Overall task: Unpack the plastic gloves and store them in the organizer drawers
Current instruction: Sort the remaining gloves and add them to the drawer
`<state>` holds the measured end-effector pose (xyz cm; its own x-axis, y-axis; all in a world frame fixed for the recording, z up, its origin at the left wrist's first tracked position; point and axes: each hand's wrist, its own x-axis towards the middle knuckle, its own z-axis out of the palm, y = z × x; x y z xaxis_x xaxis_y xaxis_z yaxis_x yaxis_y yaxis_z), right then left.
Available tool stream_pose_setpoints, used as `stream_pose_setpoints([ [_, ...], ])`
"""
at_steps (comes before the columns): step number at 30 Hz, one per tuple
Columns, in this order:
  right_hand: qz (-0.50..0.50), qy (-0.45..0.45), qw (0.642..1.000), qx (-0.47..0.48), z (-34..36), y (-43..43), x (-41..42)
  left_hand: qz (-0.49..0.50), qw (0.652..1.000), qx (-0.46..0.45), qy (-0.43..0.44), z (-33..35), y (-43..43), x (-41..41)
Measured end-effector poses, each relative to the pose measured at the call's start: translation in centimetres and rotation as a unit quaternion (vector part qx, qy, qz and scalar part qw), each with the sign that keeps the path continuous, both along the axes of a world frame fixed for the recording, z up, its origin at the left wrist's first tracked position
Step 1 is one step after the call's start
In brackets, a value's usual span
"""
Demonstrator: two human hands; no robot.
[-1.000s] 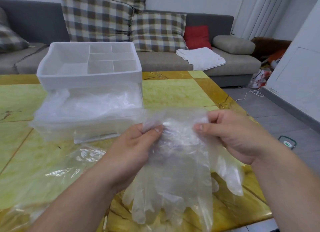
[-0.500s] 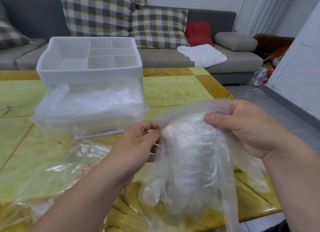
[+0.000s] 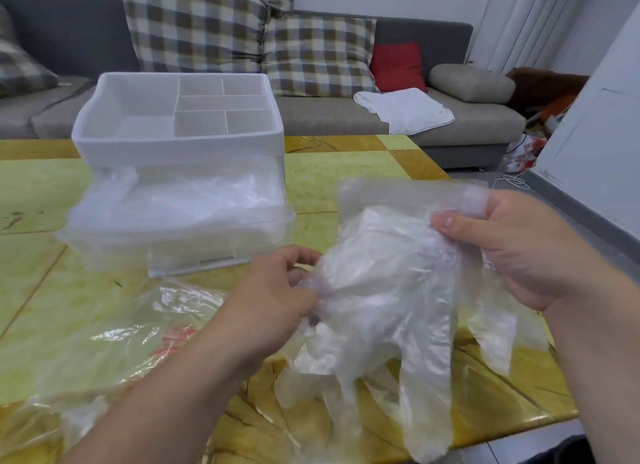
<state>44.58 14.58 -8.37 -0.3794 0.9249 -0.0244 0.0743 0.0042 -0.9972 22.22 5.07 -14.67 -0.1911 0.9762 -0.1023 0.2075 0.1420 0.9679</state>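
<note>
Right grip: right hand [image 3: 512, 252] pinching the top edge of the plastic gloves [image 3: 388, 290], thumb across the front.
Left grip: left hand [image 3: 277, 300], fingers curled into the bundle's left side, clamped on the plastic.
Gloves: held up over the bench [image 3: 346, 165], glove fingers dangling down.
Drawer: clear drawer [image 3: 180, 221] pulled out behind the left hand, stuffed with crinkly clear plastic.
Organizer: white organizer [image 3: 173, 144], divided tray on top.
Bag: crumpled clear bag [image 3: 104, 335] with red print, lying on the bench beside the left forearm.
Behind: grey sofa [image 3: 346, 117].
</note>
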Motion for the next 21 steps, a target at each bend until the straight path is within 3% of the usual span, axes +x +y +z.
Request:
stream_pose_setpoints([
  [6, 0.019, 0.029, 0.999, -0.024, 0.3, -0.1, 0.3, -0.084, 0.996, -0.021, -0.005, 1.0, -0.3, -0.4],
  [8, 0.037, 0.034, 0.998, -0.029, 0.3, -0.3, 0.3, -0.128, 0.991, -0.03, -0.038, 1.6, -0.6, -0.8],
  [11, 0.067, 0.052, 0.996, -0.039, 0.1, -0.4, 0.1, -0.108, 0.988, -0.032, -0.104, 1.8, -0.5, -0.7],
  [16, 0.062, 0.061, 0.996, -0.018, -0.4, 0.1, 0.0, -0.056, 0.998, -0.009, 0.01, 0.1, -0.1, -0.7],
  [19, 0.026, 0.069, 0.997, -0.01, -0.5, 0.6, 0.4, -0.105, 0.988, -0.046, 0.102, 1.0, -0.5, -1.2],
  [21, 0.028, 0.075, 0.997, -0.015, -0.5, 0.6, 0.4, -0.143, 0.983, -0.059, 0.098, 1.6, -0.9, -1.4],
])
